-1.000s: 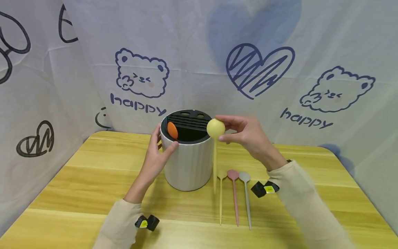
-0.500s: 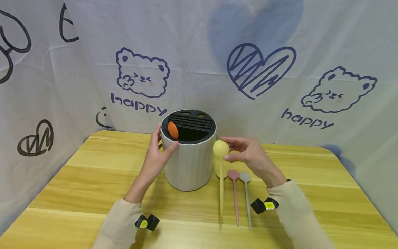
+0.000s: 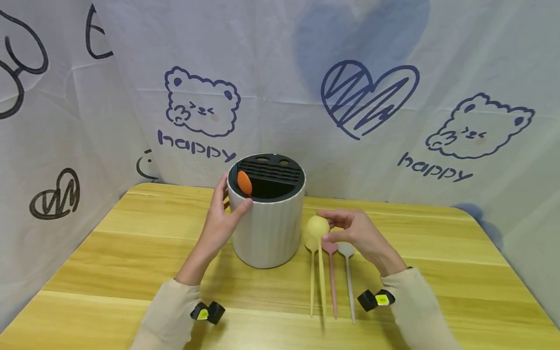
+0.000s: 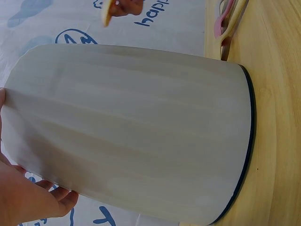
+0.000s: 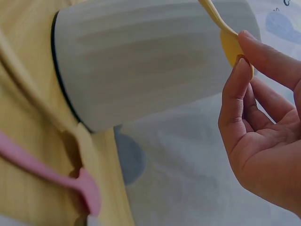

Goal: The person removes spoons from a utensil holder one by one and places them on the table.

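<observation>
A white ribbed utensil holder (image 3: 268,233) with a black slotted top stands upright on the table. My left hand (image 3: 220,226) grips its left side near the rim, thumb in front and fingers behind. The head of an orange spoon (image 3: 244,183) pokes out of the top's front left. To the right of the holder, my right hand (image 3: 360,238) pinches a yellow spoon (image 3: 318,227) by its bowl, the handle hanging downward. Below it lie another yellow spoon (image 3: 312,277), a pink spoon (image 3: 332,282) and a grey spoon (image 3: 349,282), side by side. The raised spoon partly hides the heads behind it.
The wooden table (image 3: 131,262) has rounded far corners. Behind it hangs a white cloth (image 3: 280,121) with blue bear and heart drawings; another cloth side stands at the left.
My right hand has moved down and slightly right with the yellow spoon, from beside the holder's rim to just above the lying spoons. The left hand stays on the holder.
</observation>
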A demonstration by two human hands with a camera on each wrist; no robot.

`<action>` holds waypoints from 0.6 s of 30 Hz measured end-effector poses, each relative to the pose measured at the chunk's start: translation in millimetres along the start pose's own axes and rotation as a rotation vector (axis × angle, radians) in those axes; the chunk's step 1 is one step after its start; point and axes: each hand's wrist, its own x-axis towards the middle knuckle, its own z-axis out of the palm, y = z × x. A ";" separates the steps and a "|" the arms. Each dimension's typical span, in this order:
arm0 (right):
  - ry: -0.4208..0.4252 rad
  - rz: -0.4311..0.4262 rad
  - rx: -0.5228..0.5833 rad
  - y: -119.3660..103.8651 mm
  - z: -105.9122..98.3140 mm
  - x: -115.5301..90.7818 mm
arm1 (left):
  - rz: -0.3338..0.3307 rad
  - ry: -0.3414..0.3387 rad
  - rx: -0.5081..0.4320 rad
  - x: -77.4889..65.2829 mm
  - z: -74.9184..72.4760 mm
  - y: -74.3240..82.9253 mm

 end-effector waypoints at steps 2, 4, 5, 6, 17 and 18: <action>-0.001 0.020 0.004 4.0 -2.8 -0.5 | -0.001 0.001 -0.002 -0.1 0.3 0.4; -0.004 0.035 0.002 8.1 -6.4 -0.6 | -0.006 0.004 -0.002 -0.1 0.6 0.7; -0.006 0.041 0.002 10.2 -8.4 -0.6 | -0.008 0.005 -0.003 0.0 0.8 0.7; -0.007 0.045 0.001 12.2 -10.6 -0.9 | -0.009 0.006 -0.002 0.2 1.2 0.4; 0.016 0.158 -0.061 34.2 -29.3 -7.8 | -0.003 0.005 0.004 0.4 2.0 -1.5; 0.016 0.162 -0.062 35.3 -30.4 -8.0 | -0.003 0.006 0.005 0.4 1.7 -1.5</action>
